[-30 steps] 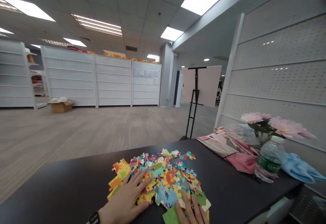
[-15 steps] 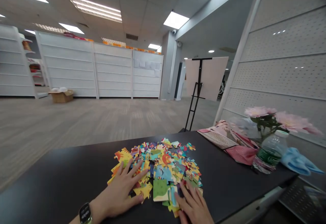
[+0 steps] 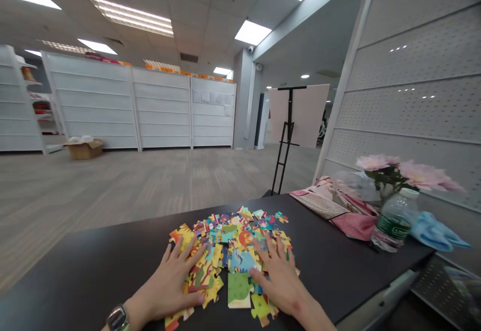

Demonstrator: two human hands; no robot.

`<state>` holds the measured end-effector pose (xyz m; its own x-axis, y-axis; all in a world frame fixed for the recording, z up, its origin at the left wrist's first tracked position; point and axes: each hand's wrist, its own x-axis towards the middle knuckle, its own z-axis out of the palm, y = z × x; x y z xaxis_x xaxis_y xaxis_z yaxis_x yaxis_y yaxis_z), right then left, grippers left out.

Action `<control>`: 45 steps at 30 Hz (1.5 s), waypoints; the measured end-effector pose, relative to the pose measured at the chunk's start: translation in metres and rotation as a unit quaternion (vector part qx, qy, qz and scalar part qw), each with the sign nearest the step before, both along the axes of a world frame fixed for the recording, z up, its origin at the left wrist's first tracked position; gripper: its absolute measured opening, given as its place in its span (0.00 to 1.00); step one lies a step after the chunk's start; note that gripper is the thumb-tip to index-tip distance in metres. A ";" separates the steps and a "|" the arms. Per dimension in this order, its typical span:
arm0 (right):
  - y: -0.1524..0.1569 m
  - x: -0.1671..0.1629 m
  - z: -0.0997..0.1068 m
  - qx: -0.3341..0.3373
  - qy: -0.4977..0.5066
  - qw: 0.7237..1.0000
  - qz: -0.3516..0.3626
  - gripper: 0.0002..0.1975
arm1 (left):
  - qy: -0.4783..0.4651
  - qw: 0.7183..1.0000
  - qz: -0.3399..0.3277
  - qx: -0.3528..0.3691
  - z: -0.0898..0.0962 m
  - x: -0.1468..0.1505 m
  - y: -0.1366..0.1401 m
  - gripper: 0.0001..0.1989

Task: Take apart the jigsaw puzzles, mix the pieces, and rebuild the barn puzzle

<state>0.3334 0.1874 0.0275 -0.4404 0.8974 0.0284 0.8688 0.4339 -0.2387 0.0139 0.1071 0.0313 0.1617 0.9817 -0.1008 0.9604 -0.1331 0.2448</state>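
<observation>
A heap of colourful jigsaw puzzle pieces point(image 3: 240, 258) lies spread on the black table point(image 3: 124, 251). My left hand point(image 3: 175, 278) rests with spread fingers over the yellow pieces on the heap's left side, a watch point(image 3: 117, 318) on its wrist. On the right side, my right hand point(image 3: 278, 273) lies with fingers fanned out over the pieces and hides some of them. Between my hands sits a squarish green piece with a cream edge point(image 3: 239, 290). Just right of it is a yellow-green piece point(image 3: 260, 309), close under my right hand.
On the table's right stand a water bottle point(image 3: 395, 223) and pink flowers point(image 3: 423, 175), beside a pink patterned cloth point(image 3: 353, 223) and a blue cloth point(image 3: 438, 231). An easel point(image 3: 287, 140) stands beyond the table. A cardboard box point(image 3: 84, 149) sits by white shelving point(image 3: 161, 110).
My right hand has moved up and forward from the heap's near right edge onto its right side. My left hand has shifted slightly left and down, uncovering more yellow pieces.
</observation>
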 end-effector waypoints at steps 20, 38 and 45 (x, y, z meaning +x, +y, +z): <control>-0.005 -0.014 -0.011 -0.032 0.144 0.987 0.066 0.33 | -0.080 0.988 -0.127 0.036 -0.005 0.040 0.009 0.55; 0.012 -0.053 0.008 -0.013 0.034 0.997 0.075 0.41 | -0.048 0.995 -0.080 0.043 -0.005 -0.015 0.022 0.34; 0.003 -0.101 0.014 -0.029 0.033 0.989 0.139 0.52 | -0.017 0.998 0.020 0.053 -0.005 -0.045 0.018 0.42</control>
